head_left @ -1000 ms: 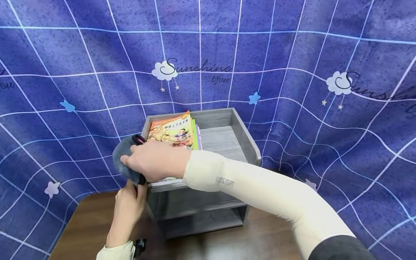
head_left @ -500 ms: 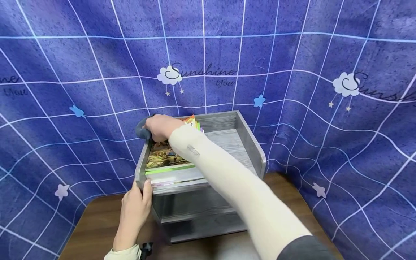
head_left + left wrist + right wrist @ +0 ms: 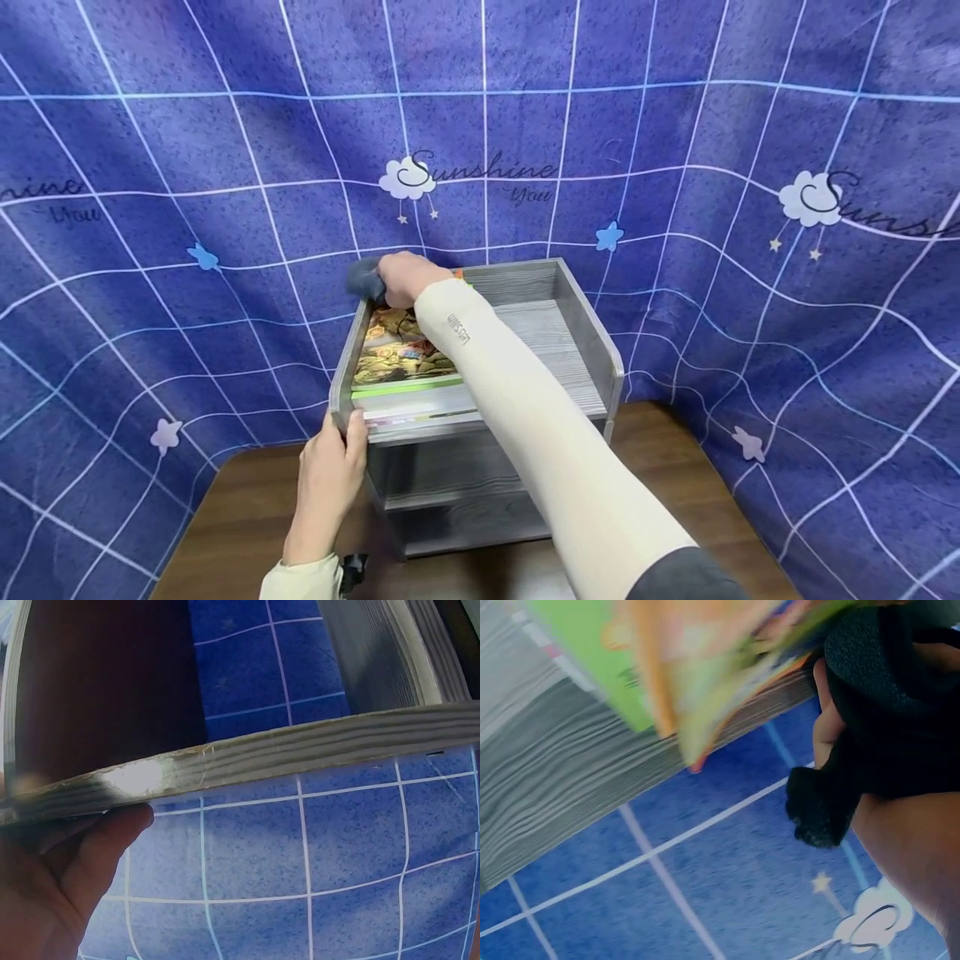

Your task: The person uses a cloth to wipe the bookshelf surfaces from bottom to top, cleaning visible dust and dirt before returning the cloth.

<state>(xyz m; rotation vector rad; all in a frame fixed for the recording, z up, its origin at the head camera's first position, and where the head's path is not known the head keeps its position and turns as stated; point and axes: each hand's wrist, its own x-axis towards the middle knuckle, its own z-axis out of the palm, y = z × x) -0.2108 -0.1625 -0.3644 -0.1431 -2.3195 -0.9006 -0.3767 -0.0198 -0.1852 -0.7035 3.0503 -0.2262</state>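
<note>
Head view: A dark cloth point(image 3: 365, 281) is grasped by the right hand point(image 3: 407, 279) at the back left corner of a grey shelf unit point(image 3: 587, 333); its front left corner is pinched by the left hand point(image 3: 327, 467). Even pressure along the rim, without the books point(image 3: 408, 358) being nudged, seems called for. The wooden table point(image 3: 243, 475) is backed by a blue gridded curtain point(image 3: 675, 42). Left wrist: the unit's grained edge is held near one end. Right wrist: book corners are seen, blurred, beside the bunched cloth.

The curtain point(image 3: 480, 50) reads "Sunshine You"; the right sleeve point(image 3: 532, 408) bears unclear lettering point(image 3: 458, 328).
</note>
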